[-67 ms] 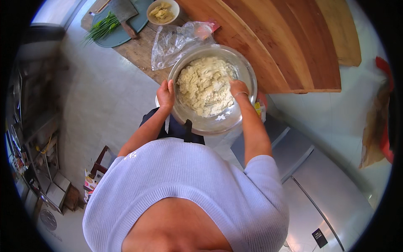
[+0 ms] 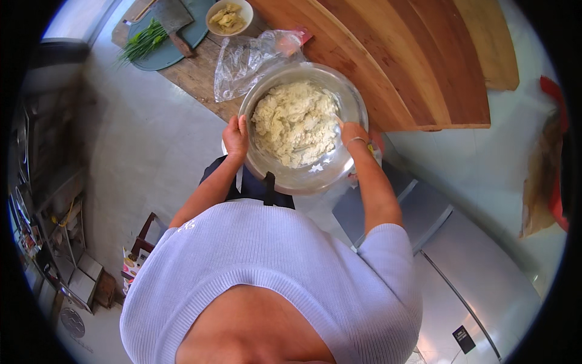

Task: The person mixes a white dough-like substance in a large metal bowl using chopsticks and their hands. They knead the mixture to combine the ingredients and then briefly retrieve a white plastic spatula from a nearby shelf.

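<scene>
While left hand point(image 2: 236, 137) grips the steel bowl point(image 2: 315, 176) rim, right hand point(image 2: 351, 132) holds chopsticks point(image 2: 335, 119) in dough point(image 2: 295, 124).

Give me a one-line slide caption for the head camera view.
Left hand grips the rim of a steel bowl of pale dough while the right hand reaches inside.

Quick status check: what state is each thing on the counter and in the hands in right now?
Steel bowl: upright, filled with shaggy pale dough.
Left hand: gripping the bowl's rim.
Right hand: at the rim, fingers in the dough.
Plastic bag: crumpled, lying beside the bowl.
Small white bowl: holds yellowish pieces.
Cleaver: flat on the green board.
Chives: uncut.
</scene>
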`<move>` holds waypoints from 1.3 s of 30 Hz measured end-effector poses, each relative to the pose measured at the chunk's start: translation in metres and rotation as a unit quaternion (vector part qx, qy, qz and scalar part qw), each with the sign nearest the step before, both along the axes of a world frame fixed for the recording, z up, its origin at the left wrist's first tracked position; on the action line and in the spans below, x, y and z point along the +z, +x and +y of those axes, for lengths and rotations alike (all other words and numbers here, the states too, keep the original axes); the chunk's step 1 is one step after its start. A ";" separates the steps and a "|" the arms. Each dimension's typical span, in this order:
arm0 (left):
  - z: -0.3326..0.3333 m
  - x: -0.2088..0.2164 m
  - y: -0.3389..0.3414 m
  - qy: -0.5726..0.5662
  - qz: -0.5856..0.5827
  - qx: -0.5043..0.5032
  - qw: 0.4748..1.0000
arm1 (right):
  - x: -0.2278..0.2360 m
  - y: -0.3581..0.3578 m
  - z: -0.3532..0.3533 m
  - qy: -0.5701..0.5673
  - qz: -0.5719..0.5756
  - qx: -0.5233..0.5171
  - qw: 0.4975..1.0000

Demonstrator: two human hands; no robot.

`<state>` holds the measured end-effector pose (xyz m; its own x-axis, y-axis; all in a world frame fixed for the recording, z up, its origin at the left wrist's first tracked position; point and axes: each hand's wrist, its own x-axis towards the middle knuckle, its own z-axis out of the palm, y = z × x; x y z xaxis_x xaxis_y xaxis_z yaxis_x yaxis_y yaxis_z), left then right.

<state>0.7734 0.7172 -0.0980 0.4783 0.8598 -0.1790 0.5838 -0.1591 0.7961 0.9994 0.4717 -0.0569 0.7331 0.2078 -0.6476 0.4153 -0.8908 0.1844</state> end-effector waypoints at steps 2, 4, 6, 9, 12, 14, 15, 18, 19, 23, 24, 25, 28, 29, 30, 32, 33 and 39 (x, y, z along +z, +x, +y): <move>-0.002 -0.001 0.001 -0.005 0.010 -0.004 1.000 | -0.003 -0.009 -0.031 -0.057 0.028 0.050 0.997; -0.001 -0.007 0.000 0.013 0.014 -0.009 1.000 | -0.007 -0.036 -0.061 -0.022 0.081 0.052 0.995; -0.001 -0.008 0.001 0.003 0.015 -0.002 1.000 | 0.010 -0.075 -0.045 -0.028 0.140 0.075 0.987; -0.002 -0.004 0.001 0.004 0.025 -0.004 1.000 | -0.016 -0.137 -0.022 0.050 0.219 0.069 0.972; -0.002 -0.003 0.002 0.011 0.021 -0.010 1.000 | -0.053 -0.167 0.024 0.172 0.225 0.109 0.953; -0.002 -0.006 -0.002 0.027 0.013 -0.012 0.999 | -0.068 -0.164 0.048 0.236 0.197 0.028 0.951; -0.001 -0.008 -0.003 0.042 0.005 -0.013 0.999 | -0.074 -0.158 0.058 0.266 0.181 -0.014 0.947; -0.001 -0.008 -0.002 0.055 0.006 -0.020 0.998 | -0.096 -0.135 0.074 0.323 0.129 -0.233 0.908; 0.000 -0.006 -0.001 0.055 0.009 -0.025 0.998 | -0.105 -0.127 0.071 0.349 0.104 -0.287 0.886; 0.000 -0.009 -0.002 0.043 -0.011 -0.020 0.999 | -0.100 -0.083 0.039 0.327 0.003 -0.264 0.907; 0.001 -0.008 -0.001 0.045 -0.008 -0.018 0.999 | -0.094 -0.079 0.030 0.309 -0.025 -0.243 0.919; 0.002 -0.006 -0.001 0.047 -0.005 -0.016 0.999 | -0.087 -0.077 0.019 0.291 -0.053 -0.222 0.929; 0.001 0.003 0.004 0.024 0.008 -0.028 0.999 | -0.076 -0.077 -0.025 0.208 -0.042 -0.187 0.959; 0.000 0.002 0.004 0.024 0.001 -0.026 0.999 | -0.069 -0.083 -0.035 0.172 -0.037 -0.206 0.963; 0.000 -0.002 0.003 0.025 -0.003 -0.021 0.999 | -0.054 -0.090 -0.036 0.137 -0.014 -0.191 0.972; -0.001 -0.004 0.001 0.021 -0.001 -0.014 1.000 | -0.018 -0.101 -0.040 0.063 0.028 -0.162 0.984; -0.001 -0.002 0.002 0.017 0.004 -0.015 1.000 | -0.012 -0.110 -0.044 0.052 0.048 -0.150 0.986; -0.002 -0.004 0.003 0.020 0.004 -0.020 1.000 | -0.018 -0.175 -0.026 0.050 0.188 0.010 0.981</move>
